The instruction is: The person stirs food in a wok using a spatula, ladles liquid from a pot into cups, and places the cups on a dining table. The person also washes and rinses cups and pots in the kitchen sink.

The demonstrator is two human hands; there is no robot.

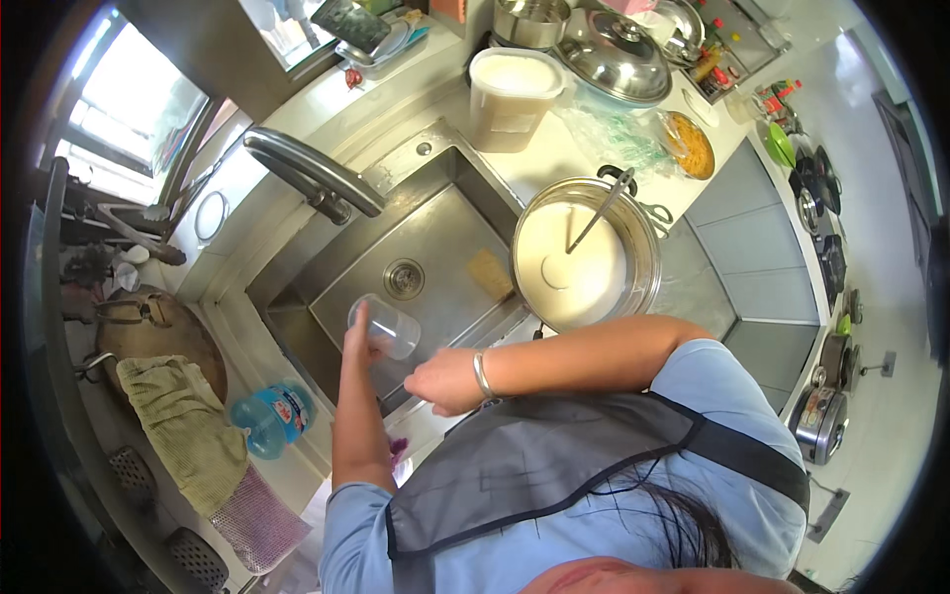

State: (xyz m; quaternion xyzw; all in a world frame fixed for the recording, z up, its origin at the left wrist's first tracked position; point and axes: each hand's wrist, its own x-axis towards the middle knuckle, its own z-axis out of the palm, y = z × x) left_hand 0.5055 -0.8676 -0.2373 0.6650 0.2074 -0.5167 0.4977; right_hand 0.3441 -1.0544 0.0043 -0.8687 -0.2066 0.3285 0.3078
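My left hand grips a clear plastic cup, tilted on its side over the stainless steel sink. The thumb lies along the cup's outside near its far end. My right hand, with a silver bangle on the wrist, is just right of the cup, apart from it. Its fingers are curled, and whether they hold anything is hidden. To the right stands a steel pot of creamy pale liquid, with a metal ladle leaning in it. A yellowish sponge or cloth lies in the sink.
A faucet arches over the sink's far side. Behind the pot stand a tall plastic container, a lidded pan and a bowl of orange shreds. Scissors lie by the pot. A blue-labelled bottle lies left, beside a hanging cloth.
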